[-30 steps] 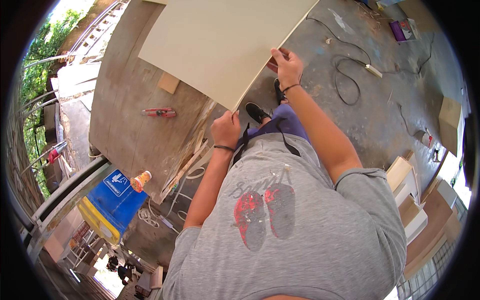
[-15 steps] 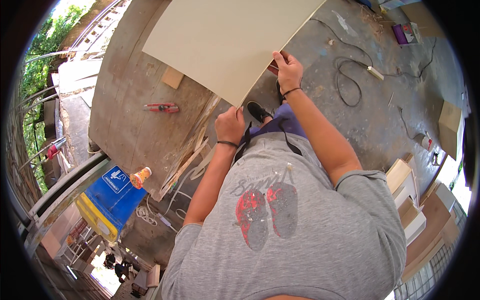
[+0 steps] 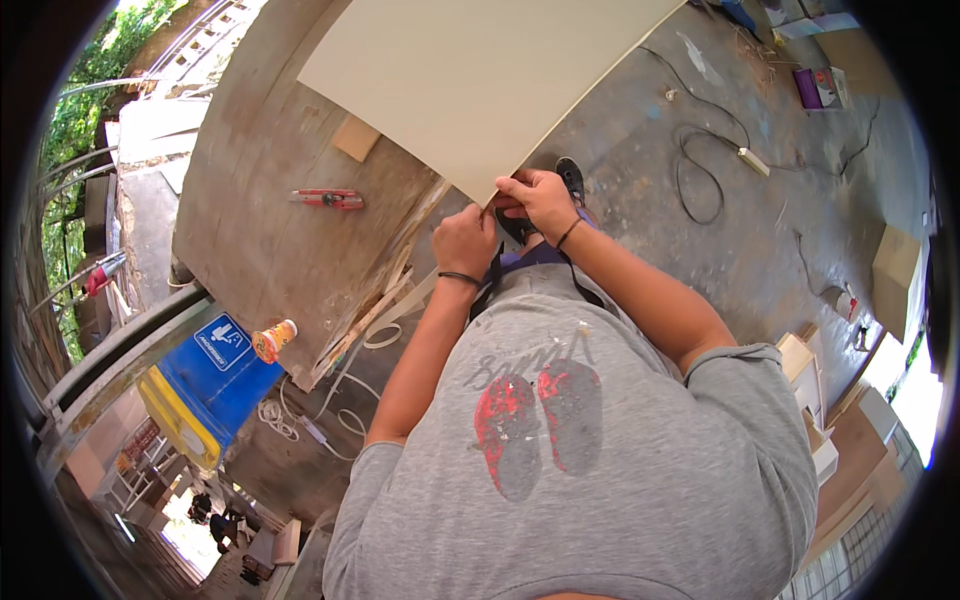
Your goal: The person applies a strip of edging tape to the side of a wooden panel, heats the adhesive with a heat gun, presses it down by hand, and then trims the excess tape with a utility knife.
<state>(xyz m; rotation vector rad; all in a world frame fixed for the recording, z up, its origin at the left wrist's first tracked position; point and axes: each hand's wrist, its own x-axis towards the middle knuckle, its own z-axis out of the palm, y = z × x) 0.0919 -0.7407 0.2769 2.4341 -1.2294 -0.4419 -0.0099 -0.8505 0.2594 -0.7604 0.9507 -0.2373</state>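
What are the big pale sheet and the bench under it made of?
Sheet: looks like thin laminate or plywood, smooth matte cream face, thin darker edge where both hands pinch its corner. Bench: likely worn plywood, brown, stained, with layered splintered strips along its edge.

Stained concrete floor (image 3: 760, 230), daylight. Worn wooden worktable (image 3: 260, 230) with red utility knife (image 3: 327, 199) and small wood block (image 3: 356, 138). Black cable (image 3: 700, 170) looped on floor. Blue bin (image 3: 205, 385) and orange cup (image 3: 273, 341) lower left; railing (image 3: 90, 170) and greenery (image 3: 95, 70) far left.
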